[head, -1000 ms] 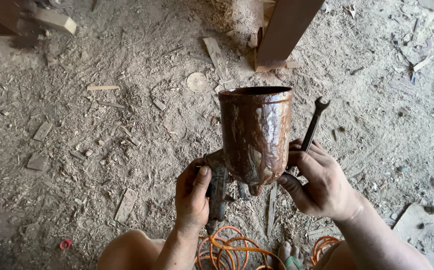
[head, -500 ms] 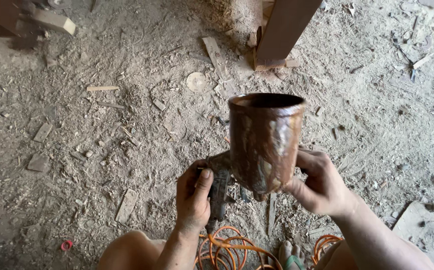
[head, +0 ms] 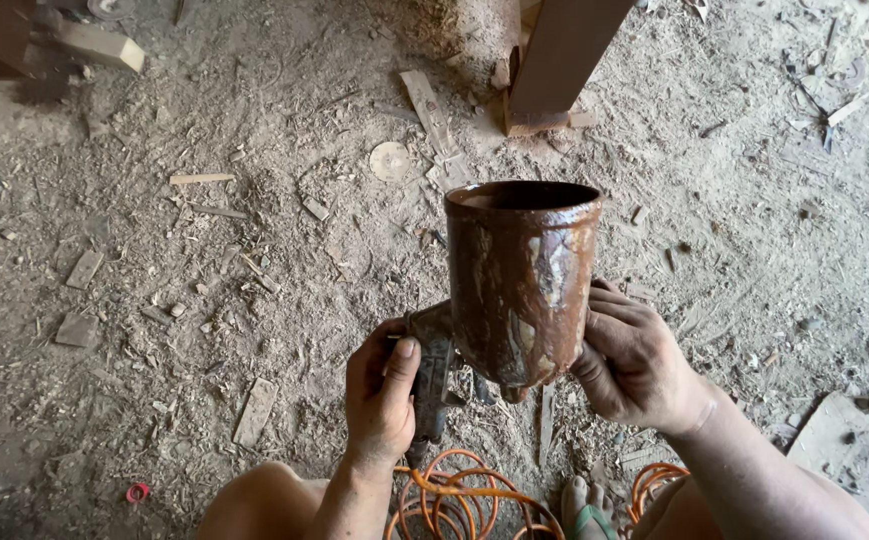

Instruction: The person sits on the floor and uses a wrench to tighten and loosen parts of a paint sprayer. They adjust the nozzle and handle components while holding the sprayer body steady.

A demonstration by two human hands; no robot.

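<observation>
The paint-crusted cup (head: 520,280) of the spray gun stands upright, its long axis vertical, between both hands. The left hand (head: 382,395) wraps the gun's handle (head: 432,375) left of the cup; the right hand (head: 634,360) curls against the cup's lower right, equally near.

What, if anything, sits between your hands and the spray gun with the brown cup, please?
Nothing visible does. The left hand grips the spray gun by its handle, and the right hand rests directly against the brown cup.

wood scraps (head: 254,411), wooden post (head: 564,55), orange hose (head: 459,500)
</observation>
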